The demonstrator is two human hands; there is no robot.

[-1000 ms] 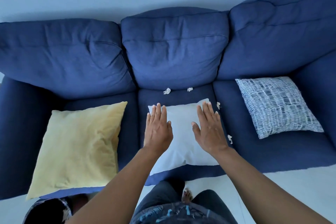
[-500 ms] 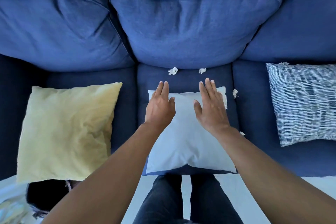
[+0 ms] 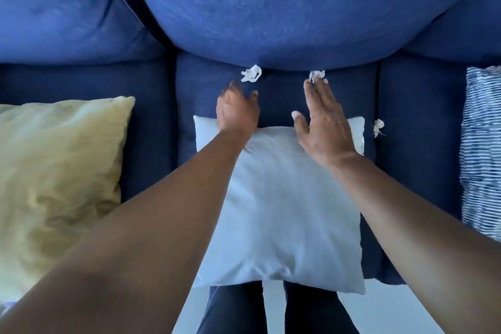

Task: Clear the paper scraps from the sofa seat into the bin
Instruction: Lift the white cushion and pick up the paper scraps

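We see our two bare forearms with no sleeves, watch or rings on them, ending in our left hand (image 3: 236, 111) and our right hand (image 3: 324, 127), whose pale thumbnail shows. Below the hands, our legs wear dark navy trousers (image 3: 235, 309) of plain cloth.

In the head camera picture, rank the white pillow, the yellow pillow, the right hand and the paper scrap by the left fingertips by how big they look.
1. white pillow and yellow pillow: too alike to rank, and the yellow one is cut off by the frame edge
2. right hand
3. paper scrap, smallest
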